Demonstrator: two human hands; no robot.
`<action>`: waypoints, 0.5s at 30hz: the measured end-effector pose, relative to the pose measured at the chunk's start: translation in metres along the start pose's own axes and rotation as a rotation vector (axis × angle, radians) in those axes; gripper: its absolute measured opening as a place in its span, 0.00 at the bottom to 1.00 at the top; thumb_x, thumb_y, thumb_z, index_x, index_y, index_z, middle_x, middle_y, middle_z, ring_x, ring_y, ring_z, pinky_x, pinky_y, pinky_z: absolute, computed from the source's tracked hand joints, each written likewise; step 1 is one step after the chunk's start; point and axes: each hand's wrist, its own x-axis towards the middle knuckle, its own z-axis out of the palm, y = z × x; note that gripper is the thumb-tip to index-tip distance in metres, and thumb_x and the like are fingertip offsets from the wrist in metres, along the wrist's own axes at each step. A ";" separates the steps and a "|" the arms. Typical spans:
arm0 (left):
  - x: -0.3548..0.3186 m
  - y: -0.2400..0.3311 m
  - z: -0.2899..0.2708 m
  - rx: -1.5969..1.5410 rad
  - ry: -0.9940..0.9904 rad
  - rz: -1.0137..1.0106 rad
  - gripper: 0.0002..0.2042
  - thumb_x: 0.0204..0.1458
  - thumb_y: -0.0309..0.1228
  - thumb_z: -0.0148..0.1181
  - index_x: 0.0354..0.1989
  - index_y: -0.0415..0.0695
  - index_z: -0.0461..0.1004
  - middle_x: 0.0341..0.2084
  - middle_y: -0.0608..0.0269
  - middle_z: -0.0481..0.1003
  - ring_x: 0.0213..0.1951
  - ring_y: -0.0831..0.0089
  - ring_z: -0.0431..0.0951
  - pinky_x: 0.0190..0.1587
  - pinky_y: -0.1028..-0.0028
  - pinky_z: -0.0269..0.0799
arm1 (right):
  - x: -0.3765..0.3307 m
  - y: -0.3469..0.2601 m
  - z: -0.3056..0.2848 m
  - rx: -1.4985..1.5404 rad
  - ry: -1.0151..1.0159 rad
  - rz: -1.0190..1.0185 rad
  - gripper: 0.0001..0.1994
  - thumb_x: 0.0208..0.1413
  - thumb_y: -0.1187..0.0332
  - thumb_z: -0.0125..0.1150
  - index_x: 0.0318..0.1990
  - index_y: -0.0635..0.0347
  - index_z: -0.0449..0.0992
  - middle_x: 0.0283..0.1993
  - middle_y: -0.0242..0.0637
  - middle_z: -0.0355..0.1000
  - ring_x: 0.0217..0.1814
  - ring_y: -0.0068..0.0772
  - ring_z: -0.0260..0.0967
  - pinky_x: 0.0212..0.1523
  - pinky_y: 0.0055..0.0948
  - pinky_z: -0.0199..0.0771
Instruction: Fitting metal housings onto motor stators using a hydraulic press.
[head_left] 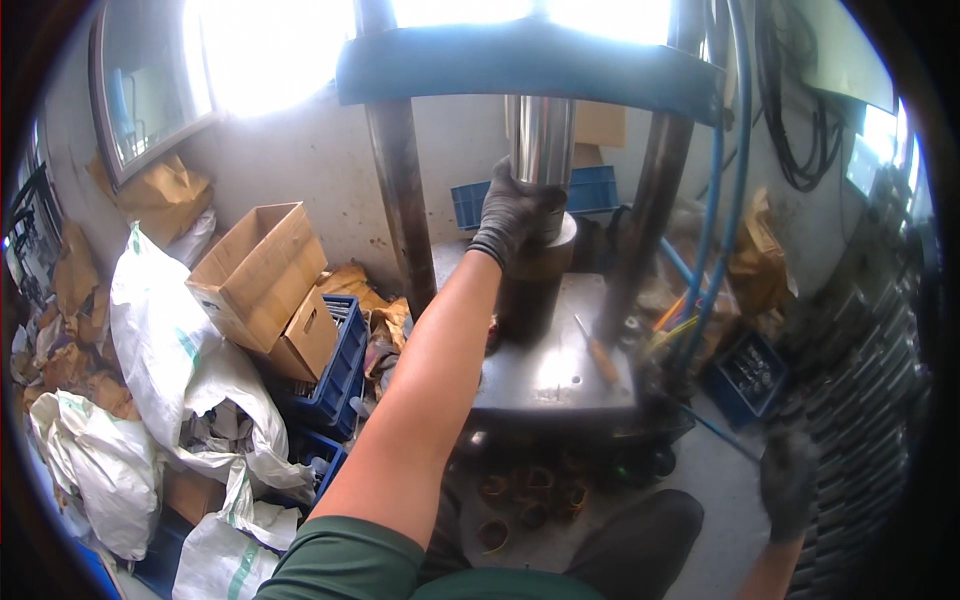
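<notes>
My left hand (pixel 512 208) in its dark glove grasps the shiny round steel ram (pixel 540 140) of the blue press. The ram stands straight up, just above the dark metal cylinder (pixel 532 285). My right hand (pixel 788 480) hangs low, far away, fingers loose.

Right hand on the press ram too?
No, only the gloved left hand grips the ram; the right hand hangs low, off to the side.

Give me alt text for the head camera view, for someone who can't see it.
A gloved left hand grips the shiny steel ram of a blue-framed press above a dark cylinder on the press table. The gloved right hand hangs low. Cardboard boxes and white sacks sit left.
</notes>
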 end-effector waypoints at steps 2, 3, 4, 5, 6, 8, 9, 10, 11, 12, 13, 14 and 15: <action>0.000 0.000 -0.012 0.043 0.021 -0.001 0.39 0.36 0.35 0.78 0.59 0.39 0.66 0.44 0.51 0.79 0.45 0.63 0.81 0.52 0.66 0.77 | 0.074 -0.014 0.020 0.101 0.349 -0.098 0.02 0.57 0.77 0.58 0.37 0.64 0.75 0.38 0.51 0.73 0.43 0.56 0.72 0.48 0.44 0.72; 0.003 -0.003 -0.012 0.059 -0.016 -0.014 0.38 0.36 0.34 0.77 0.59 0.39 0.66 0.44 0.51 0.79 0.45 0.64 0.81 0.52 0.66 0.78 | 0.100 -0.018 0.016 0.169 0.415 -0.103 0.03 0.57 0.76 0.60 0.37 0.64 0.75 0.39 0.51 0.73 0.43 0.56 0.71 0.49 0.45 0.71; 0.007 -0.006 -0.011 0.075 -0.054 -0.027 0.37 0.37 0.33 0.76 0.58 0.39 0.66 0.44 0.52 0.79 0.45 0.65 0.80 0.51 0.67 0.78 | 0.118 -0.014 0.016 0.158 0.419 -0.107 0.03 0.57 0.76 0.60 0.37 0.64 0.75 0.39 0.51 0.73 0.43 0.56 0.71 0.49 0.45 0.71; 0.010 -0.013 -0.019 0.088 -0.034 -0.030 0.37 0.37 0.33 0.76 0.58 0.39 0.66 0.44 0.52 0.79 0.45 0.65 0.80 0.51 0.67 0.78 | 0.139 -0.007 0.029 0.170 0.374 -0.146 0.03 0.56 0.77 0.60 0.37 0.64 0.74 0.39 0.51 0.73 0.43 0.57 0.71 0.49 0.46 0.70; 0.014 -0.018 -0.016 -0.053 -0.084 -0.056 0.37 0.37 0.33 0.76 0.58 0.40 0.66 0.44 0.52 0.79 0.45 0.65 0.80 0.52 0.67 0.77 | 0.147 -0.004 0.028 0.154 0.336 -0.174 0.04 0.55 0.77 0.60 0.37 0.64 0.74 0.39 0.51 0.73 0.44 0.57 0.71 0.49 0.46 0.70; 0.028 -0.039 -0.016 -0.184 -0.118 -0.077 0.37 0.37 0.32 0.76 0.58 0.40 0.65 0.44 0.53 0.79 0.45 0.66 0.80 0.52 0.68 0.77 | 0.144 -0.005 0.024 0.101 0.299 -0.245 0.04 0.54 0.76 0.60 0.37 0.64 0.74 0.39 0.51 0.73 0.44 0.56 0.71 0.49 0.46 0.70; 0.039 -0.054 -0.028 -0.281 -0.115 -0.010 0.38 0.37 0.33 0.77 0.59 0.41 0.65 0.44 0.53 0.78 0.46 0.67 0.80 0.53 0.68 0.77 | 0.143 -0.010 0.022 0.063 0.266 -0.323 0.05 0.54 0.75 0.60 0.37 0.64 0.74 0.39 0.51 0.73 0.44 0.55 0.72 0.48 0.46 0.70; 0.044 -0.061 -0.036 -0.390 -0.123 0.056 0.39 0.37 0.33 0.78 0.59 0.41 0.64 0.44 0.54 0.78 0.47 0.67 0.80 0.54 0.68 0.76 | 0.133 -0.019 0.014 0.067 0.254 -0.371 0.05 0.54 0.74 0.60 0.38 0.64 0.75 0.37 0.50 0.73 0.42 0.55 0.72 0.47 0.46 0.70; 0.036 -0.054 -0.026 -0.399 -0.133 0.044 0.39 0.37 0.33 0.78 0.59 0.41 0.64 0.44 0.54 0.78 0.47 0.67 0.80 0.54 0.68 0.76 | 0.112 -0.019 0.010 0.057 0.228 -0.392 0.05 0.55 0.72 0.60 0.38 0.63 0.75 0.36 0.50 0.73 0.41 0.54 0.72 0.45 0.46 0.71; 0.019 -0.033 -0.010 -0.236 -0.132 0.082 0.40 0.37 0.34 0.78 0.61 0.41 0.63 0.46 0.53 0.78 0.48 0.67 0.79 0.55 0.69 0.76 | 0.084 -0.011 0.006 0.086 0.083 -0.312 0.06 0.55 0.71 0.59 0.38 0.62 0.76 0.36 0.50 0.74 0.41 0.55 0.73 0.45 0.47 0.71; 0.009 -0.017 -0.006 -0.064 -0.117 0.132 0.42 0.36 0.34 0.79 0.62 0.41 0.62 0.47 0.53 0.78 0.49 0.66 0.79 0.56 0.69 0.75 | 0.054 -0.006 0.001 0.127 -0.054 -0.245 0.07 0.55 0.69 0.59 0.39 0.61 0.77 0.36 0.50 0.75 0.41 0.55 0.74 0.45 0.48 0.72; 0.008 -0.015 -0.010 -0.062 -0.110 0.134 0.42 0.36 0.34 0.79 0.62 0.41 0.62 0.47 0.53 0.78 0.49 0.66 0.79 0.56 0.69 0.75 | 0.030 -0.005 -0.008 0.177 -0.279 -0.232 0.08 0.55 0.70 0.58 0.41 0.60 0.78 0.37 0.50 0.77 0.41 0.56 0.76 0.44 0.50 0.73; 0.008 -0.015 -0.012 -0.051 -0.088 0.140 0.42 0.36 0.34 0.79 0.62 0.41 0.62 0.48 0.53 0.77 0.49 0.66 0.79 0.56 0.69 0.75 | 0.003 0.006 -0.016 0.122 -0.515 -0.248 0.10 0.53 0.71 0.60 0.43 0.61 0.78 0.38 0.52 0.77 0.43 0.56 0.76 0.45 0.50 0.75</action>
